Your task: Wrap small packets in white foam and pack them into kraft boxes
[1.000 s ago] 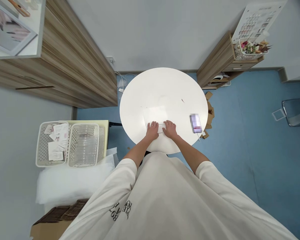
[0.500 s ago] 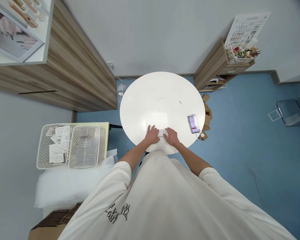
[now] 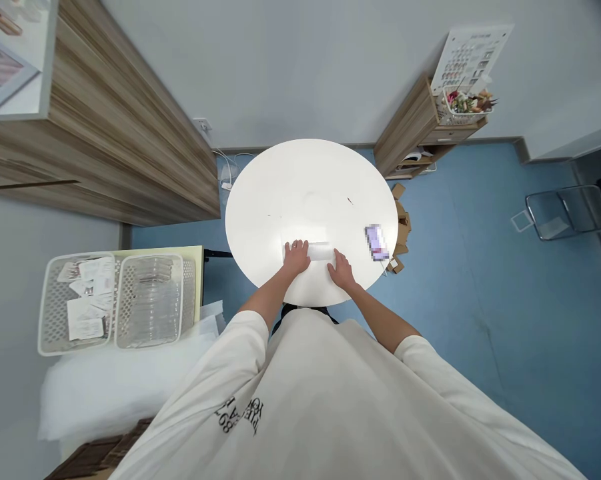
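Observation:
A white, slightly shiny strip (image 3: 321,251) lies on the round white table (image 3: 310,167), between my two hands. It looks like a folded or rolled thin sheet, though its material is hard to make out. My left hand (image 3: 297,257) rests over the strip's left end, fingers stretched forward and apart. At its right end is my right hand (image 3: 342,271), with the index finger extended along the edge and the thumb apart from it. A paler square patch shows on the tabletop just beyond the strip; whether it is sheet or glare is unclear.
A phone (image 3: 377,242) with a cable lies on the table's right side. Two white baskets (image 3: 115,300) with packets and clear plastic pieces stand at left. Wooden cabinets (image 3: 145,113) flank the table; cardboard (image 3: 403,223) lies on the floor at right, a chair (image 3: 563,210) farther off.
My hands have moved farther apart and slightly forward, so more of the strip shows between them. My fingers have spread out. The view has shifted a little to the right.

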A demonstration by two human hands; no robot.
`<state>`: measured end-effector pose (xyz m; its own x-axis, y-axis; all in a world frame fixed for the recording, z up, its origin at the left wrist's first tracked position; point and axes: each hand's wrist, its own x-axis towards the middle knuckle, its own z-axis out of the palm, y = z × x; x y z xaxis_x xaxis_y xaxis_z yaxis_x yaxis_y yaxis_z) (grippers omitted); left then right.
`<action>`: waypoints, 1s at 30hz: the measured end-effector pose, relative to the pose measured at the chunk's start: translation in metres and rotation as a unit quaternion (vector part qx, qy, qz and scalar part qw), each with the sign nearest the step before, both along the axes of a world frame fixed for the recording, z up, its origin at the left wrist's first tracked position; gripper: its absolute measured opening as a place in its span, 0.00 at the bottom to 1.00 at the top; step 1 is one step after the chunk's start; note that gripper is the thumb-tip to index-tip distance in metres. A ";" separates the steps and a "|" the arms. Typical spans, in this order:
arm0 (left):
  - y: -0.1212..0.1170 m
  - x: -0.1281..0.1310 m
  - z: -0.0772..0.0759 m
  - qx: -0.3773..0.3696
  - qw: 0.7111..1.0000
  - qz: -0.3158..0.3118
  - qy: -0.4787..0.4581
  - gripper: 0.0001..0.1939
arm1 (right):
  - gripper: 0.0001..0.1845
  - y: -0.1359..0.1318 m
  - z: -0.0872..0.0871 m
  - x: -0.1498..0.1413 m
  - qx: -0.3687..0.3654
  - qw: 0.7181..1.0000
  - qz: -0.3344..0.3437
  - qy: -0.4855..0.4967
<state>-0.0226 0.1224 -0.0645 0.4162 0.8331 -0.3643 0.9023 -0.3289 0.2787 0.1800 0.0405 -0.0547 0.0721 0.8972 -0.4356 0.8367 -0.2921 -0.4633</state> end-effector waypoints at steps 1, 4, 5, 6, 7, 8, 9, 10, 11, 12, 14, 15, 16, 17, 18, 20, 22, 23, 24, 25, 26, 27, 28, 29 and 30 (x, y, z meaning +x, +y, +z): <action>0.000 -0.001 -0.002 -0.009 1.000 -0.007 0.006 0.38 | 0.36 -0.001 -0.001 0.001 -0.012 1.000 -0.004 0.001; -0.003 -0.001 -0.006 -0.022 0.999 -0.018 0.025 0.43 | 0.35 0.000 -0.005 -0.001 -0.045 0.999 -0.028 -0.007; -0.004 -0.001 -0.006 -0.021 0.999 -0.018 0.028 0.44 | 0.34 0.002 -0.006 -0.002 -0.053 0.998 -0.040 -0.012; -0.005 0.000 -0.007 -0.018 0.999 -0.016 0.028 0.44 | 0.33 0.005 -0.007 -0.005 -0.059 0.997 -0.053 -0.016; -0.006 0.001 -0.007 -0.015 1.000 -0.014 0.024 0.43 | 0.32 0.009 -0.009 -0.007 -0.063 0.996 -0.067 -0.019; -0.007 0.002 -0.008 -0.012 1.000 -0.010 0.018 0.43 | 0.32 0.013 -0.010 -0.010 -0.066 0.994 -0.082 -0.019; -0.008 0.003 -0.008 -0.010 1.000 -0.007 0.011 0.44 | 0.31 0.017 -0.012 -0.014 -0.068 0.993 -0.097 -0.018; -0.009 0.003 -0.007 -0.009 1.000 -0.004 0.004 0.44 | 0.30 0.021 -0.014 -0.017 -0.071 0.991 -0.114 -0.015; -0.011 0.004 -0.007 -0.009 1.000 -0.002 -0.001 0.45 | 0.29 0.025 -0.016 -0.020 -0.072 0.989 -0.130 -0.014; -0.013 0.004 -0.006 -0.010 1.000 -0.002 -0.003 0.46 | 0.28 0.028 -0.018 -0.024 -0.072 0.986 -0.148 -0.013; -0.018 0.004 -0.003 -0.011 1.000 -0.007 -0.003 0.46 | 0.27 0.033 -0.021 -0.031 -0.067 0.981 -0.180 -0.013; -0.022 0.003 -0.002 -0.010 1.000 -0.011 -0.003 0.45 | 0.26 0.034 -0.023 -0.035 -0.061 0.979 -0.192 -0.013; -0.026 0.002 0.000 -0.010 1.000 -0.017 -0.004 0.44 | 0.26 0.035 -0.024 -0.038 -0.054 0.978 -0.200 -0.014; -0.031 0.001 0.002 -0.009 1.000 -0.026 -0.006 0.41 | 0.27 0.036 -0.025 -0.041 -0.046 0.978 -0.205 -0.016; -0.035 0.000 0.003 -0.008 0.999 -0.036 -0.009 0.39 | 0.27 0.036 -0.025 -0.044 -0.039 0.978 -0.206 -0.019; -0.044 -0.003 0.006 -0.010 0.998 -0.058 -0.007 0.37 | 0.27 0.035 -0.024 -0.050 -0.034 0.978 -0.203 -0.032; -0.050 -0.007 0.008 -0.012 0.997 -0.073 0.005 0.37 | 0.27 0.035 -0.023 -0.054 -0.039 0.978 -0.202 -0.043; -0.052 -0.010 0.008 -0.013 0.997 -0.079 0.010 0.37 | 0.27 0.035 -0.023 -0.057 -0.041 0.977 -0.205 -0.046; -0.053 -0.012 0.009 -0.015 0.996 -0.084 0.015 0.37 | 0.26 0.035 -0.024 -0.059 -0.039 0.976 -0.210 -0.048; -0.054 -0.014 0.009 -0.017 0.996 -0.088 0.017 0.37 | 0.26 0.035 -0.025 -0.061 -0.034 0.974 -0.219 -0.049; -0.054 -0.016 0.010 -0.019 0.995 -0.092 0.018 0.36 | 0.26 0.035 -0.027 -0.063 -0.025 0.971 -0.231 -0.049; -0.054 -0.018 0.010 -0.021 0.995 -0.095 0.018 0.36 | 0.26 0.035 -0.029 -0.065 -0.014 0.968 -0.248 -0.048; -0.053 -0.019 0.011 -0.023 0.995 -0.097 0.019 0.36 | 0.26 0.035 -0.032 -0.067 -0.002 0.963 -0.266 -0.044; -0.053 -0.021 0.011 -0.025 0.995 -0.099 0.020 0.36 | 0.26 0.036 -0.034 -0.068 0.009 0.958 -0.283 -0.038; -0.052 -0.022 0.012 -0.027 0.994 -0.100 0.021 0.36 | 0.25 0.037 -0.037 -0.070 0.015 0.955 -0.296 -0.030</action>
